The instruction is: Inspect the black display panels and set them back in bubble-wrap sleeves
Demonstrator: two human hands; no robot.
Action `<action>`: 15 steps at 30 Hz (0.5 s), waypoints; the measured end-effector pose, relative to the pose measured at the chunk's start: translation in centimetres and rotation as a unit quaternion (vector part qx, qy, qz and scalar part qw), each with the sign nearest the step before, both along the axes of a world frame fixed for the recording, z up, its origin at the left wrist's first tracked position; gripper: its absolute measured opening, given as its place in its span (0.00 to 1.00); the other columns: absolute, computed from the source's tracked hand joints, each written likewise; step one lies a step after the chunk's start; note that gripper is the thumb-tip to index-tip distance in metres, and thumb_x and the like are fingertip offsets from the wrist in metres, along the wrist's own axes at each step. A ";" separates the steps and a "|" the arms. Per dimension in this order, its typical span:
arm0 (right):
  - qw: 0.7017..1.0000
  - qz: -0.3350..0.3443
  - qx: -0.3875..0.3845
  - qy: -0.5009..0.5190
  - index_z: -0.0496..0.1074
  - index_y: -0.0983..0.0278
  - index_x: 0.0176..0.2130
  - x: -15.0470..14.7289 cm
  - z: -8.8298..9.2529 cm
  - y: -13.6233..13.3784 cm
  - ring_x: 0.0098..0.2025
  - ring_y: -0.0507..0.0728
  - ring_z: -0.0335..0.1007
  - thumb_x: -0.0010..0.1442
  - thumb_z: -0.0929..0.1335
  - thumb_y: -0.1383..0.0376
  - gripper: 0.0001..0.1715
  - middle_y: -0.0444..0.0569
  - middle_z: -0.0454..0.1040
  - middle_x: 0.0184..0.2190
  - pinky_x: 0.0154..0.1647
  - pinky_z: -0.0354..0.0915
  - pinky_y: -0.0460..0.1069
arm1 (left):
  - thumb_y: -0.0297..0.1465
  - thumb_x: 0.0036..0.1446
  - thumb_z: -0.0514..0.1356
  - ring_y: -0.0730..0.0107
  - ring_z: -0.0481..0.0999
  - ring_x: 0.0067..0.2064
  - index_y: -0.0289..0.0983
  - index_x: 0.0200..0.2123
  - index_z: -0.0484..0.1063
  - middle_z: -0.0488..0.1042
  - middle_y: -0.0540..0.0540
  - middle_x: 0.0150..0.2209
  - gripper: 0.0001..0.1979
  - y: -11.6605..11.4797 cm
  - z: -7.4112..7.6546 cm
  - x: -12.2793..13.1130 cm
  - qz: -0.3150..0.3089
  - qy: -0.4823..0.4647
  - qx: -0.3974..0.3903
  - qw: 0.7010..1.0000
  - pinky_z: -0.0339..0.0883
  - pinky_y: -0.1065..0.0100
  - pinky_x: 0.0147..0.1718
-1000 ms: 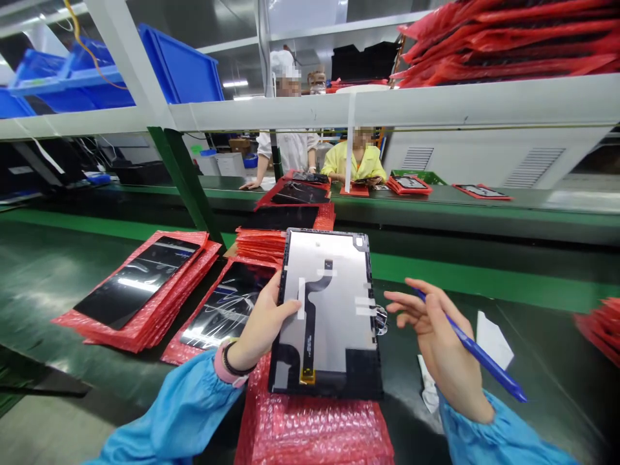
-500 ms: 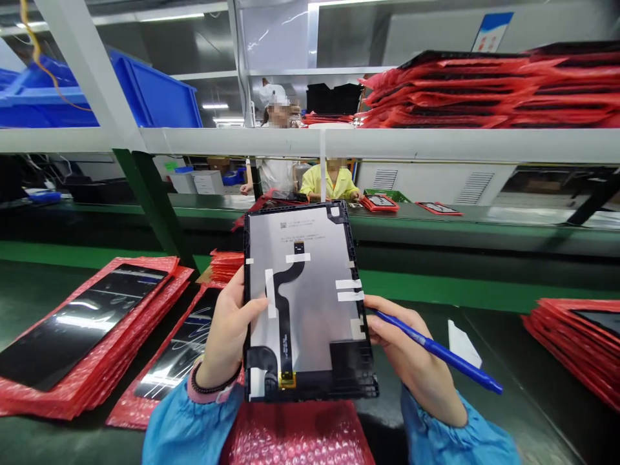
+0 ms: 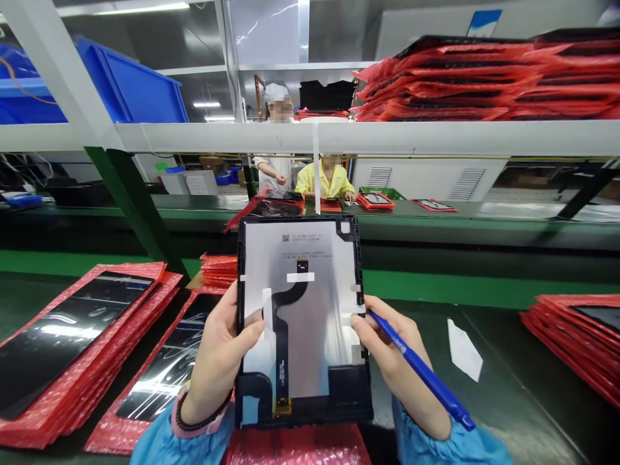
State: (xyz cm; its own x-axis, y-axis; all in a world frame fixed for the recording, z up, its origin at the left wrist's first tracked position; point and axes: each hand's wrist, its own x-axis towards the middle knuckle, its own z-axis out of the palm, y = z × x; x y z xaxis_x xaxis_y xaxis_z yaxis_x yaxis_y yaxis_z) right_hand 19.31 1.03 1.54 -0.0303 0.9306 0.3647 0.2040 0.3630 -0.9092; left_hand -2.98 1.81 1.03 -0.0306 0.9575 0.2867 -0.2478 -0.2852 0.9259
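Between my hands stands a tablet screen panel (image 3: 314, 336), tilted up so its silver back faces me. A black flex cable (image 3: 282, 349) and white tape strips show on that back. My left hand (image 3: 220, 349) grips the panel's left edge, thumb on the silver face. At the right edge my right hand (image 3: 394, 342) holds the panel, its thumb by the tape strips. A blue pen (image 3: 426, 378) also sits in that hand, pointing down to the right. Below the panel lies red bubble wrap (image 3: 295, 445).
Glossy black screens on red bubble bags (image 3: 77, 336) lie at left; another red stack (image 3: 576, 342) is at right. White paper (image 3: 464, 349) rests on the dark bench. A white shelf beam (image 3: 411, 137) crosses ahead, bearing red-wrapped panels (image 3: 484, 84) and a blue bin (image 3: 140, 84). Two people work beyond.
The panel now sits slightly lower and faces me more squarely. My right thumb has come onto its face by the tape strips, and the pen points more steeply down.
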 end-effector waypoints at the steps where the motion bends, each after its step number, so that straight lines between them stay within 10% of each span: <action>1: 1.000 0.001 -0.005 0.014 0.71 0.63 0.32 0.1 -0.1 0.0 0.21 0.48 0.44 0.62 0.67 0.61 0.09 0.36 0.51 0.17 0.20 0.48 0.44 | 0.24 0.46 0.66 0.63 0.80 0.39 0.41 0.54 0.69 0.80 0.47 0.42 0.30 0.0 0.1 0.1 -0.005 -0.001 -0.003 1.000 0.72 0.74 0.29; 8: 0.948 0.124 -0.090 0.278 0.78 0.57 0.42 0.6 -0.7 0.1 0.28 0.52 0.74 0.57 0.72 0.58 0.12 0.44 0.78 0.27 0.30 0.70 0.43 | 0.26 0.47 0.66 0.60 0.79 0.46 0.40 0.50 0.72 0.79 0.47 0.44 0.24 0.8 0.6 0.3 0.017 -0.011 0.018 1.000 0.74 0.70 0.39; 15: 0.988 -0.008 -0.025 0.150 0.75 0.61 0.34 0.4 -0.3 0.0 0.27 0.49 0.75 0.57 0.73 0.60 0.07 0.42 0.79 0.23 0.30 0.69 0.39 | 0.30 0.52 0.66 0.64 0.81 0.39 0.40 0.49 0.72 0.80 0.48 0.41 0.19 0.4 0.0 0.1 0.094 0.023 0.055 0.994 0.73 0.75 0.31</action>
State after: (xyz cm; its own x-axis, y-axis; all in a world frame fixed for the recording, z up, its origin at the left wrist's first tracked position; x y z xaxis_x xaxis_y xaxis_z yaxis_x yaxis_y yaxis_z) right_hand 19.74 1.02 1.22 0.0879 0.9472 0.3085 -0.0724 0.3150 -0.9463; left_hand -2.91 2.19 1.05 -0.1912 0.8989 0.3942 -0.1393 -0.4224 0.8956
